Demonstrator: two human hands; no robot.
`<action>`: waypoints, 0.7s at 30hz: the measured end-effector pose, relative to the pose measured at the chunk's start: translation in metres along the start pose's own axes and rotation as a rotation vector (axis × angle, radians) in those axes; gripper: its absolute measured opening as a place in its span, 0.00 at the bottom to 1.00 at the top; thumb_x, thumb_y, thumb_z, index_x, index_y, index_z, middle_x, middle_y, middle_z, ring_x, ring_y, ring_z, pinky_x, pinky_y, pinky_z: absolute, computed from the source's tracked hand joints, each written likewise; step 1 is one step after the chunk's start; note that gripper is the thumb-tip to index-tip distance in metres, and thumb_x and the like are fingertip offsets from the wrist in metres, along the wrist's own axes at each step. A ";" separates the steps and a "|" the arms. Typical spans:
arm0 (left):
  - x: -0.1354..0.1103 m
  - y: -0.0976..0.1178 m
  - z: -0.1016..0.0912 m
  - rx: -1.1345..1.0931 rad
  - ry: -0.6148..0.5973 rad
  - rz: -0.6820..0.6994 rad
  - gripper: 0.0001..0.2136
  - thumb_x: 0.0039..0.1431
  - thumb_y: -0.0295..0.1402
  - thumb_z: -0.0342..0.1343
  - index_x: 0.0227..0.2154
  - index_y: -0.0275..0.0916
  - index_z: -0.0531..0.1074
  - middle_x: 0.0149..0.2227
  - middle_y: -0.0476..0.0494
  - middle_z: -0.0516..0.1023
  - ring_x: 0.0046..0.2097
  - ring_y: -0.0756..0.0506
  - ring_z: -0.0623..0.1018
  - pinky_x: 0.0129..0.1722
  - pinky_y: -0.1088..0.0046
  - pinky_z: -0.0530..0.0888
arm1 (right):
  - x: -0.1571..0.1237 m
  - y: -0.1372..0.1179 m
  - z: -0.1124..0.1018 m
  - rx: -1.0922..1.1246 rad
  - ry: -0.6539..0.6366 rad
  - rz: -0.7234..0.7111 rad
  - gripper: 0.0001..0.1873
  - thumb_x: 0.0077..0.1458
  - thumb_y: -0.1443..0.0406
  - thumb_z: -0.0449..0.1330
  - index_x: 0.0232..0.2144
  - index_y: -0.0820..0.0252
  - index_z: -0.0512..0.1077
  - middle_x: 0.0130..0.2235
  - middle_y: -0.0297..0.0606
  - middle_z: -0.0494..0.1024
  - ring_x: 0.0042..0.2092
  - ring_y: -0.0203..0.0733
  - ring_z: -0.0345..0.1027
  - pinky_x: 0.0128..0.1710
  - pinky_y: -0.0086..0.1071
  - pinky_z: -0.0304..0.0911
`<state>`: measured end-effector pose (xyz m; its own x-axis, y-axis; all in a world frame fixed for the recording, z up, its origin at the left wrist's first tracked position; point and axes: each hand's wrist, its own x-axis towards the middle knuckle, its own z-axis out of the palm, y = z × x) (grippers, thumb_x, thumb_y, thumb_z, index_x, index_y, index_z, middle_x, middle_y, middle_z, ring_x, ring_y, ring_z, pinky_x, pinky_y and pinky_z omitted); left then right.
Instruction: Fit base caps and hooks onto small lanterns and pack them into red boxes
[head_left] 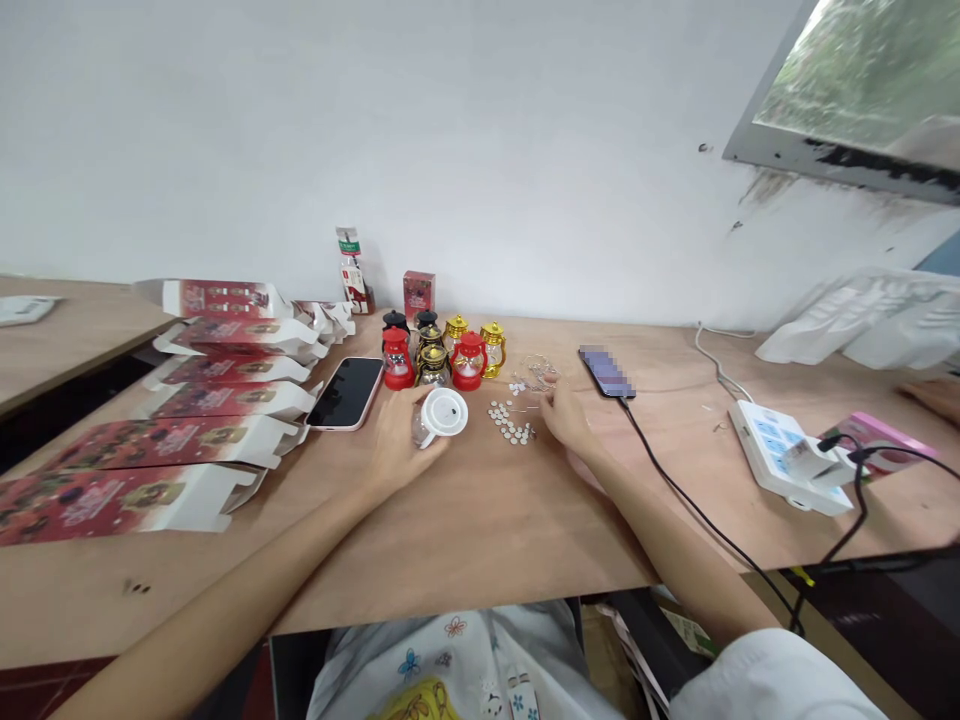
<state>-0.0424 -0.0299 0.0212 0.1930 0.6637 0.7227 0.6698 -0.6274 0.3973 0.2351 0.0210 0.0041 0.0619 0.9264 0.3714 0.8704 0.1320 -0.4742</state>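
My left hand [401, 435] is wrapped round a small white lantern [444, 412], tipped so that its round white base faces me. My right hand [564, 412] rests low over the table with its fingers curled together beside a tangle of thin wire pieces [538, 372]. A thin pale strip lies by its fingertips; I cannot make out what they pinch. Between the hands are several small round discs [511, 425]. Behind my left hand stand several miniature lanterns: red [469, 362], gold [493, 348], bronze [433, 366] and black [395, 322].
Flattened printed boxes [225, 435] overlap along the left, beside a phone [346, 393]. A bottle [355, 275] and a small red box [418, 293] stand by the wall. At right are a plugged-in phone [606, 372], a power strip [784, 455], cables and another person's hand [934, 397].
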 end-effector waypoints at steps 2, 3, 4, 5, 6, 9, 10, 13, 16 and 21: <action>0.000 0.001 -0.001 -0.024 0.002 -0.021 0.22 0.48 0.34 0.57 0.48 0.37 0.63 0.47 0.37 0.73 0.47 0.39 0.74 0.46 0.59 0.71 | -0.002 -0.003 -0.003 -0.183 -0.045 0.013 0.17 0.55 0.70 0.47 0.48 0.68 0.62 0.29 0.45 0.75 0.34 0.50 0.70 0.34 0.38 0.62; 0.000 0.002 -0.001 -0.038 -0.004 -0.038 0.21 0.47 0.34 0.57 0.46 0.37 0.64 0.46 0.38 0.74 0.47 0.39 0.75 0.46 0.60 0.71 | -0.003 -0.005 -0.004 -0.261 -0.049 0.007 0.16 0.56 0.70 0.47 0.47 0.69 0.63 0.31 0.48 0.75 0.36 0.52 0.70 0.36 0.40 0.62; 0.000 0.003 -0.001 -0.053 -0.008 -0.057 0.19 0.47 0.34 0.57 0.44 0.38 0.65 0.44 0.39 0.74 0.46 0.40 0.75 0.45 0.61 0.72 | -0.003 -0.005 -0.005 -0.312 -0.041 -0.017 0.15 0.57 0.69 0.47 0.46 0.69 0.65 0.34 0.51 0.75 0.39 0.53 0.70 0.38 0.41 0.62; 0.001 0.004 -0.001 -0.070 -0.009 -0.079 0.18 0.47 0.34 0.58 0.42 0.38 0.66 0.43 0.40 0.75 0.45 0.40 0.76 0.44 0.63 0.72 | -0.003 -0.006 -0.005 -0.333 -0.028 -0.057 0.15 0.58 0.68 0.48 0.45 0.69 0.65 0.37 0.53 0.75 0.43 0.54 0.69 0.41 0.42 0.62; 0.001 0.004 -0.001 -0.088 -0.003 -0.104 0.17 0.47 0.35 0.59 0.41 0.38 0.67 0.41 0.42 0.75 0.43 0.41 0.76 0.43 0.64 0.72 | -0.003 -0.006 -0.004 -0.328 -0.013 -0.110 0.15 0.58 0.65 0.49 0.45 0.68 0.66 0.41 0.54 0.75 0.46 0.55 0.67 0.44 0.43 0.62; 0.002 0.005 -0.001 -0.180 0.045 -0.185 0.18 0.47 0.38 0.61 0.41 0.38 0.67 0.40 0.43 0.76 0.42 0.42 0.76 0.43 0.65 0.72 | -0.002 -0.005 0.001 -0.255 0.000 -0.242 0.23 0.57 0.56 0.54 0.49 0.67 0.64 0.48 0.53 0.72 0.52 0.55 0.63 0.51 0.44 0.59; 0.003 0.005 0.000 -0.223 0.058 -0.211 0.19 0.47 0.39 0.61 0.42 0.38 0.67 0.41 0.43 0.76 0.43 0.42 0.76 0.44 0.65 0.72 | -0.002 -0.004 0.003 -0.235 -0.003 -0.255 0.26 0.56 0.54 0.56 0.51 0.67 0.63 0.49 0.52 0.71 0.53 0.55 0.63 0.52 0.45 0.58; 0.006 0.006 0.001 -0.357 0.089 -0.288 0.18 0.48 0.41 0.61 0.40 0.37 0.69 0.40 0.43 0.75 0.43 0.43 0.75 0.46 0.65 0.71 | -0.001 -0.001 0.007 -0.176 -0.023 -0.250 0.31 0.54 0.55 0.58 0.55 0.67 0.60 0.47 0.52 0.73 0.52 0.55 0.64 0.51 0.47 0.59; 0.010 0.007 0.001 -0.494 0.121 -0.417 0.19 0.45 0.41 0.63 0.38 0.37 0.70 0.39 0.44 0.75 0.43 0.43 0.75 0.46 0.66 0.71 | 0.000 0.001 0.008 -0.118 -0.030 -0.247 0.31 0.52 0.57 0.60 0.55 0.67 0.60 0.43 0.50 0.75 0.50 0.56 0.65 0.48 0.48 0.61; 0.016 0.009 0.001 -0.778 0.146 -0.753 0.20 0.39 0.40 0.67 0.35 0.36 0.72 0.37 0.45 0.77 0.41 0.44 0.76 0.44 0.69 0.72 | 0.001 0.003 0.010 -0.136 -0.029 -0.310 0.24 0.49 0.55 0.62 0.43 0.66 0.69 0.42 0.53 0.73 0.51 0.57 0.63 0.50 0.52 0.59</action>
<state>-0.0326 -0.0242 0.0355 -0.1976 0.9628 0.1841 -0.0665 -0.2005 0.9774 0.2325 0.0254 -0.0049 -0.2281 0.8598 0.4569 0.9031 0.3622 -0.2308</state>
